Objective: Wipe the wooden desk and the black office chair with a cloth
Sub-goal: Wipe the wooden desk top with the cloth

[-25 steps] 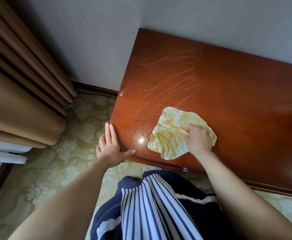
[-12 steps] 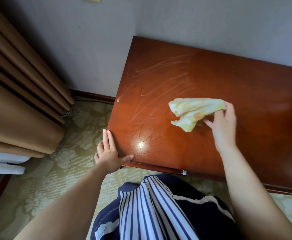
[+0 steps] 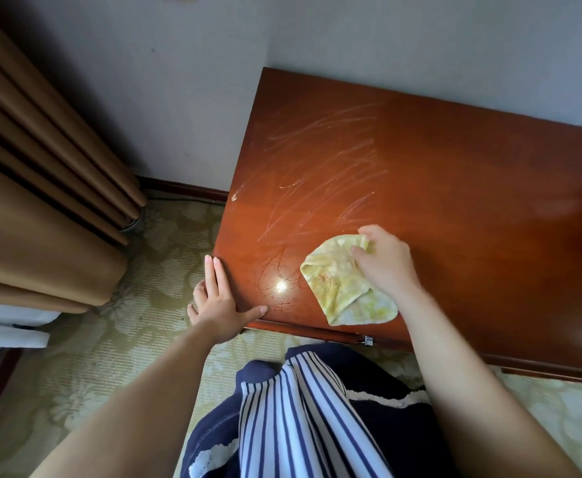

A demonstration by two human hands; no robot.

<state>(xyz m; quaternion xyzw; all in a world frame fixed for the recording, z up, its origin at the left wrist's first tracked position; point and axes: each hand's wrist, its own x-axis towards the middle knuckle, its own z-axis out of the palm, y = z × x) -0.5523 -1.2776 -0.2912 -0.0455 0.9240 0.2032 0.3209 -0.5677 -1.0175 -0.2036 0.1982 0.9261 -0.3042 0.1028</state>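
One crumpled, yellow-stained cloth (image 3: 338, 288) on desk (image 3: 455, 201).

head cam | wide-angle | looks steeply down | close over desk (image 3: 455, 201) corner

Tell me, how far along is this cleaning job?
Wipe streaks cover the left half of the desk, so that part looks done. Right now the right hand grips the cloth near the front edge, while the left hand rests at the corner. The desk's right side shows no streaks, and the chair is not in view.
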